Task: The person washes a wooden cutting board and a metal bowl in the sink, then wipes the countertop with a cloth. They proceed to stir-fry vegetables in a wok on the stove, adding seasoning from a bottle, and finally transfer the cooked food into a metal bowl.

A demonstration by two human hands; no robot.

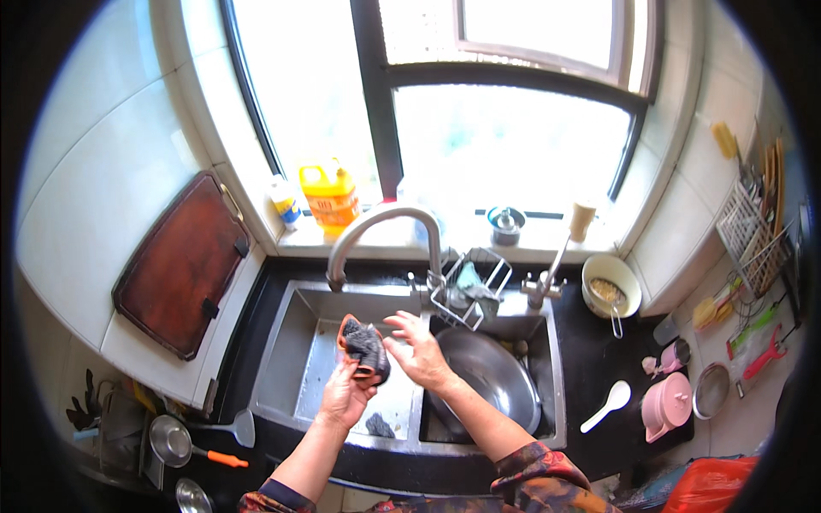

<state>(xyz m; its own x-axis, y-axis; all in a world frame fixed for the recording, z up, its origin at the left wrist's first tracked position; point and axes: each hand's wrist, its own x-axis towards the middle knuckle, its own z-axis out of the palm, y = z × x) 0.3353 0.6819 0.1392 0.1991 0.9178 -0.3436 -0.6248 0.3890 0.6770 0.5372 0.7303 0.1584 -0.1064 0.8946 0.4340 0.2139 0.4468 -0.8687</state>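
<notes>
My left hand (346,394) grips a bunched dark grey cleaning cloth (364,346) with orange edging, held above the left basin of a stainless steel sink (272,378). Just to the right of the cloth is my right hand (417,353), fingers spread and nothing in it. Whether its thumb touches the cloth I cannot tell. A small dark grey wad (380,425) lies on the basin floor near the front rim. The curved faucet (385,215) arches over the left basin behind my hands. In the right basin rests a large steel bowl (494,378), partly hidden by my right forearm.
A wire rack (458,314) with a draped rag (474,288) sits behind the sink divider. On the right counter are a white spoon (608,404), a pink lidded pot (667,404) and a cream bowl (593,272). A spatula (244,428) and an orange-handled ladle (172,442) lie left.
</notes>
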